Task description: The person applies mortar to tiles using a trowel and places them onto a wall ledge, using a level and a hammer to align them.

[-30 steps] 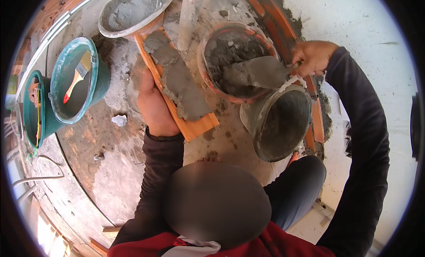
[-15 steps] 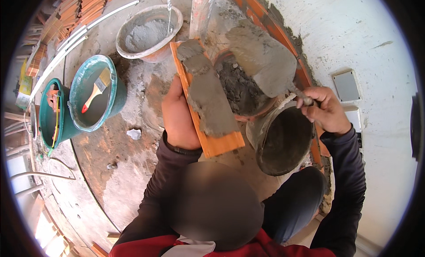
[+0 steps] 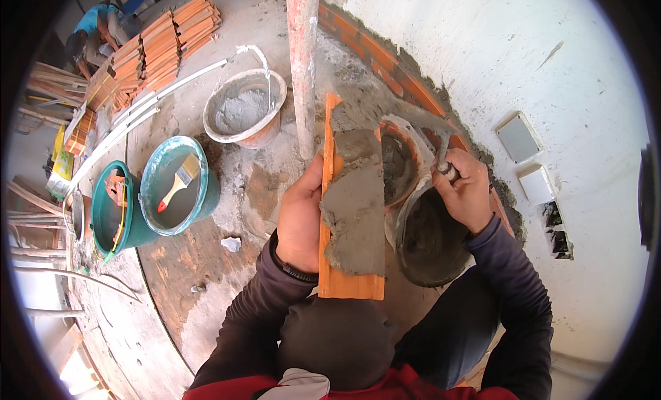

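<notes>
Left hand (image 3: 301, 224) gripped orange tile (image 3: 351, 286) bearing mortar (image 3: 354, 211); right hand (image 3: 471, 192), at tile's three o'clock, gripped trowel (image 3: 444, 137). Tilt risked mortar sliding off.

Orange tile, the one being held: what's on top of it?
Grey mortar covers most of the orange tile, leaving its near end bare. The face under the mortar is hidden.
</notes>
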Demonstrator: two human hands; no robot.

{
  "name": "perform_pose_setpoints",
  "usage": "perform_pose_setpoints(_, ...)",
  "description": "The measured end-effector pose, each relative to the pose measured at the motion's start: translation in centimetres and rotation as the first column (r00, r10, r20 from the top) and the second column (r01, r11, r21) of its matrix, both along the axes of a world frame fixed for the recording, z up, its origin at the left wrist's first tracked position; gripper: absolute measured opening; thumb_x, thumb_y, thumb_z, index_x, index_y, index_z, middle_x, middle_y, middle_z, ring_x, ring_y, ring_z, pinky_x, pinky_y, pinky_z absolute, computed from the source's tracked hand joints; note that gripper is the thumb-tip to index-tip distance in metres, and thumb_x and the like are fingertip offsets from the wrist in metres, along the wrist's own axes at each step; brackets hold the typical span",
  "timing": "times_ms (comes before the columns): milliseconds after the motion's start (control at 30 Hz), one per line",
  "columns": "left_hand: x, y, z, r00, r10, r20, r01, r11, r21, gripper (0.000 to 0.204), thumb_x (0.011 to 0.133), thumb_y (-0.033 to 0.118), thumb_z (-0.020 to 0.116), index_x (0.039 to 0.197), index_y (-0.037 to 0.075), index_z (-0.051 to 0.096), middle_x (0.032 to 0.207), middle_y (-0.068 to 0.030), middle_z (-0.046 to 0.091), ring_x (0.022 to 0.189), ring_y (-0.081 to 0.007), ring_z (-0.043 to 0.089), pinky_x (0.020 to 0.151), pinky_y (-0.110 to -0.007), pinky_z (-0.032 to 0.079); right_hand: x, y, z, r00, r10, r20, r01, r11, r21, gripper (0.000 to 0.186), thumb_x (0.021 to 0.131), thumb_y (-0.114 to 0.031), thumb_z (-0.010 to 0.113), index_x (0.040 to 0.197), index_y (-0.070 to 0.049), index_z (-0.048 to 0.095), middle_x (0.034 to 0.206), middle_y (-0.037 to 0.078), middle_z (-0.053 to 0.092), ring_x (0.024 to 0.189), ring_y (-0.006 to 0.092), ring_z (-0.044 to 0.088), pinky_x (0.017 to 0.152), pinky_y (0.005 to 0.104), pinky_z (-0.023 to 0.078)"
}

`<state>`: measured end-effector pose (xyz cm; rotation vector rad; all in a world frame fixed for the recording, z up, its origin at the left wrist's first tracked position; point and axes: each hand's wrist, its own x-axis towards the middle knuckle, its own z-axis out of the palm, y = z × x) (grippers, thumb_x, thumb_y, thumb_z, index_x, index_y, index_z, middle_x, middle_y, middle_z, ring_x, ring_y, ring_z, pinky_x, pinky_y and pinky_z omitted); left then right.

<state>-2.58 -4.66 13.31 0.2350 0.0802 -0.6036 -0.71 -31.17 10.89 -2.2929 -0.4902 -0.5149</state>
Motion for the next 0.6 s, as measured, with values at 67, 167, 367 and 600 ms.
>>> perform_pose_setpoints(67, -0.2, -0.2, 0.7, 0.999, 0.026, 0.032, -0.028, 0.999, 0.032, 0.043, 0.104, 0.031, 0.033, 0.134, 0.005, 0.049, 0.117, -0.0146, 0.064, 0.094, -0.0272, 0.066, 0.077, -0.041, 0.056, -0.3, -0.3, -0.9, 0.998, -0.057, 0.028, 0.057, 0.998, -0.005, 0.018, 0.072, -0.001, 0.070, 0.081, 0.000, 0.054, 0.072, 0.014, 0.048, 0.063, 0.0314, 0.049, 0.059, 0.0348, 0.043)
perform_pose_setpoints(167, -0.2, -0.5, 0.6, 1.000, -0.021, 0.001, 0.021, 0.998, 0.053, 0.042, 0.104, 0.029, 0.032, 0.134, 0.005, 0.048, 0.117, -0.0147, 0.063, 0.095, -0.0276, 0.066, 0.078, -0.042, 0.056, -0.8, 0.0, -1.9, 0.986, -0.108, 0.125, 0.109, 0.994, -0.006, 0.022, 0.073, -0.002, 0.072, 0.078, -0.001, 0.051, 0.072, 0.014, 0.047, 0.063, 0.0329, 0.048, 0.058, 0.0357, 0.042)
perform_pose_setpoints(367, 0.2, 0.1, -1.2, 0.990, -0.085, 0.112, 0.089, 0.995, -0.032, 0.046, 0.104, 0.041, 0.033, 0.133, 0.010, 0.050, 0.118, -0.0110, 0.063, 0.099, -0.0289, 0.064, 0.090, -0.048, 0.052, -1.6, -0.9, -1.9, 0.986, -0.063, 0.152, 0.077, 0.994, -0.084, 0.021, 0.074, 0.001, 0.072, 0.077, -0.002, 0.051, 0.071, 0.014, 0.047, 0.063, 0.0335, 0.048, 0.057, 0.0364, 0.041)
perform_pose_setpoints(600, 0.5, 0.1, -0.5, 0.999, -0.019, 0.047, 0.025, 0.992, -0.121, 0.039, 0.103, 0.024, 0.031, 0.133, 0.005, 0.048, 0.117, -0.0152, 0.063, 0.096, -0.0324, 0.065, 0.083, -0.049, 0.056, -3.5, -2.8, -0.7, 0.998, 0.001, -0.063, -0.002, 1.000, -0.021, 0.015, 0.077, 0.002, 0.071, 0.080, -0.002, 0.056, 0.073, 0.012, 0.054, 0.065, 0.0286, 0.054, 0.060, 0.0326, 0.043)
